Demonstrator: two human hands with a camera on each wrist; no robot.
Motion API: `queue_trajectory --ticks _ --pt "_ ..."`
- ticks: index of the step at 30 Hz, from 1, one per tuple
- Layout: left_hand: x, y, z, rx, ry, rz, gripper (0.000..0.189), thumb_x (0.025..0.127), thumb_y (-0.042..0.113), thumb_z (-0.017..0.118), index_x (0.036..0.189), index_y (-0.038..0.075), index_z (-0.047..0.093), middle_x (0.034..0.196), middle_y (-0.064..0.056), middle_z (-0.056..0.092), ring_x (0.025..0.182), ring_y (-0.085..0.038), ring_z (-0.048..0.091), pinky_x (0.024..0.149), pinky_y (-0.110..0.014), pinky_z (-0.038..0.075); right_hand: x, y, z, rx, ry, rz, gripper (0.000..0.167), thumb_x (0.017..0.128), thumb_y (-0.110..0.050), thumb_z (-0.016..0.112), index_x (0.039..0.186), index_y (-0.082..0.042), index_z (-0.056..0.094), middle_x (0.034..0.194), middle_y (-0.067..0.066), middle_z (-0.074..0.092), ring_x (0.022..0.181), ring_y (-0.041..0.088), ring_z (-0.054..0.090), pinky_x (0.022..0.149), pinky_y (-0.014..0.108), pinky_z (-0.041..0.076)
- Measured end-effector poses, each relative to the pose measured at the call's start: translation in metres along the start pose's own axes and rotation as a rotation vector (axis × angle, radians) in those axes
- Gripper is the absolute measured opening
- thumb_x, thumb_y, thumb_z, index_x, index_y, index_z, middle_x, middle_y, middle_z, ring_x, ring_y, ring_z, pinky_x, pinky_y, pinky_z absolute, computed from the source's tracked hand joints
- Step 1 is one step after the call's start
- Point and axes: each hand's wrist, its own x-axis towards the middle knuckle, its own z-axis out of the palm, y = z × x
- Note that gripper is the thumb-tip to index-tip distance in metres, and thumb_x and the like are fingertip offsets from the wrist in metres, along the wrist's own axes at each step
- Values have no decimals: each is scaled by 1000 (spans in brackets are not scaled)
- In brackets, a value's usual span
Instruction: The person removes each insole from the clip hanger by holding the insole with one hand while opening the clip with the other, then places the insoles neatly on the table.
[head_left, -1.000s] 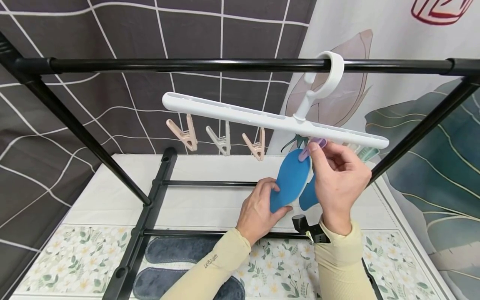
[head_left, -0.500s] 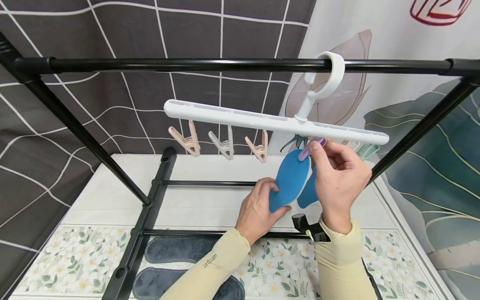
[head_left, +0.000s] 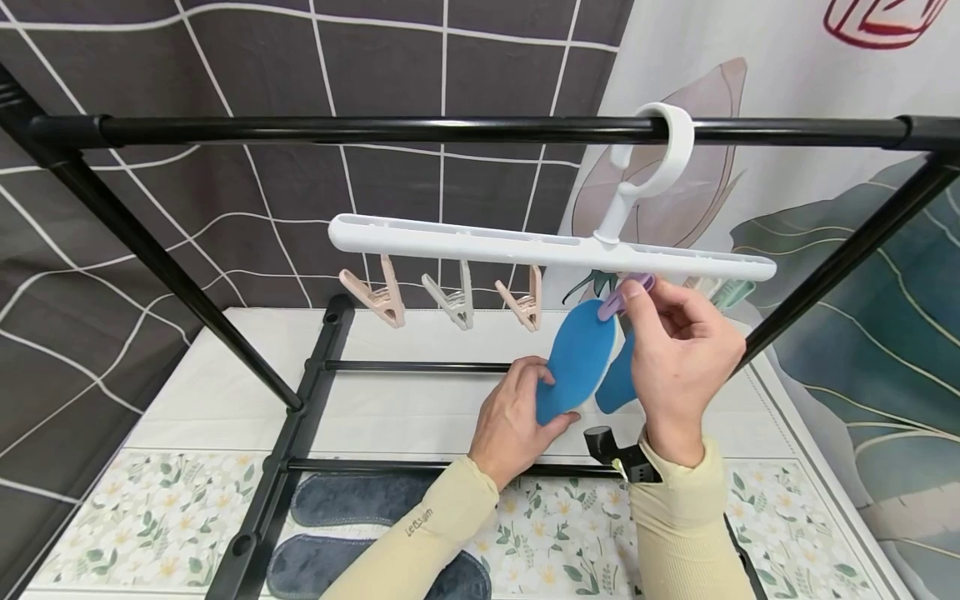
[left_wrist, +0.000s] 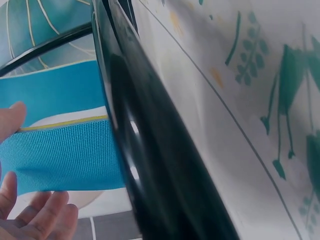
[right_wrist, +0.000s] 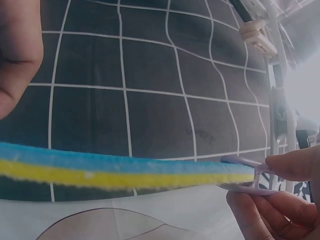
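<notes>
The blue insole [head_left: 573, 367] is slanting below the white hanger [head_left: 480, 243], between both hands. Nearest, two dark grey pads [head_left: 360, 498] are lying at the left, partly behind a sleeve [head_left: 412, 542]. Farther in, the left hand [head_left: 512, 417] is grasping the insole's near end by its edges, while the right hand [head_left: 682, 358] is pinching a purple peg [head_left: 612, 305] that is straddling its far end. A second blue insole [head_left: 618, 385] is showing just to the right. Beyond, three pale pegs [head_left: 459, 310] are hanging under the hanger's left part; its hook is resting over a black rail [head_left: 375, 131].

Second blue insole [head_left: 618, 382], partly hidden
</notes>
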Motion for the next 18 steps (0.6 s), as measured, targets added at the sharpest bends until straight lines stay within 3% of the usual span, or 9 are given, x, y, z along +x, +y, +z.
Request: queue_trajectory --ticks 18 --pt "-1 -7 -3 65 4 3 52 76 38 89 107 12 56 125 -6 58 105 -20 64 92 -32 53 1 0 0 6 0 -3 12 86 -6 78 95 1 79 80 0 74 65 8 70 65 19 55"
